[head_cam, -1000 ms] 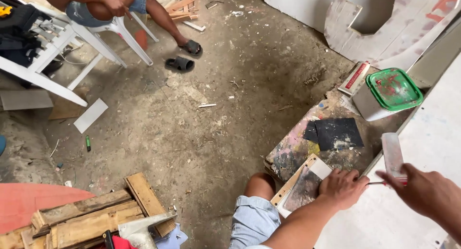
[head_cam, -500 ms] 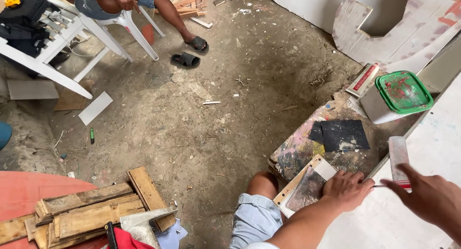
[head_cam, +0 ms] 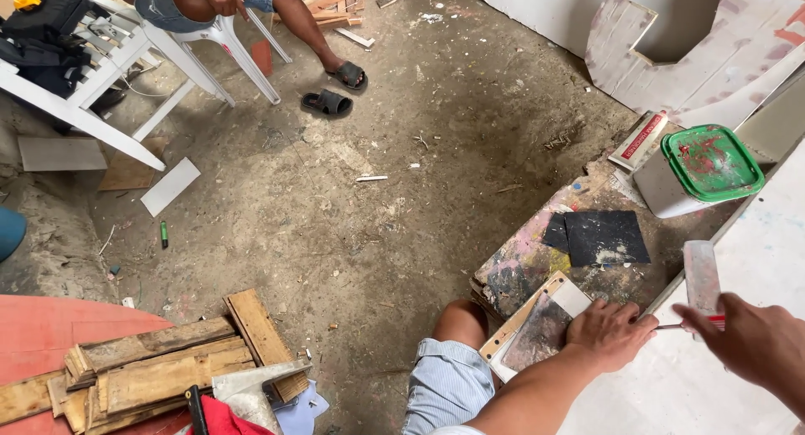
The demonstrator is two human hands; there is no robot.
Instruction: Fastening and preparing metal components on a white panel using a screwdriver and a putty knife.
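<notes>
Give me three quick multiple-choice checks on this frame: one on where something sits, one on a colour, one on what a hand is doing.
1. Where is the tub with the lid?
A. on the paint-stained board, at its far end
B. on the white chair
C. on the stacked planks

2. What colour is that lid?
A. blue
B. green
C. yellow

3. What is the right hand doing?
A. lying flat and empty
B. holding a scraper with a pale flat blade
C. gripping a hammer

Answers:
1. A, the tub stands on the paint-stained board past the dark sheet.
2. B, the lid is green with red smears.
3. B, the scraper rises from its grip, while the left hand presses on the board's near edge.
</notes>
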